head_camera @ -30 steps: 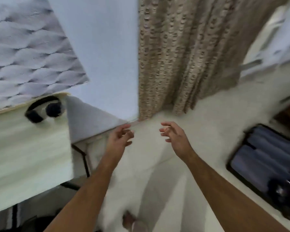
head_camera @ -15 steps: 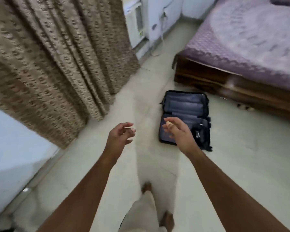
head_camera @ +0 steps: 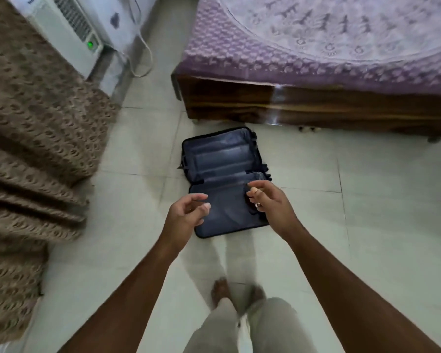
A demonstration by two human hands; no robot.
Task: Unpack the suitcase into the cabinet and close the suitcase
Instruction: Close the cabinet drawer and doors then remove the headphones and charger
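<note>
At the bottom of frame, bare feet [head_camera: 222, 289] and light trousers [head_camera: 250, 327] on the pale tiled floor [head_camera: 367, 225], both forearms reaching forward. Left hand [head_camera: 183, 215] is empty, fingers loosely curled with a gap between thumb and forefinger, hovering over the floor just left of the suitcase's near edge. Right hand [head_camera: 273, 202] also holds nothing, fingers half-spread, a ring on one finger; it sits above the right side of the near half. Suitcase [head_camera: 222, 174] lies flat on the floor, opened out, dark blue-grey lining showing in both halves; can't make out any contents, just something dark under the right hand that's too blurred to identify. No logo readable on it. Past it, a dark wooden bed frame [head_camera: 290, 103] with a purple patterned bedspread [head_camera: 316, 42]. Left side: brown patterned curtain [head_camera: 36, 123]. Far left corner: white appliance [head_camera: 66, 29] with a green indicator light lit, cable looping beside it; there is small print on its top edge, too blurred to read.
</note>
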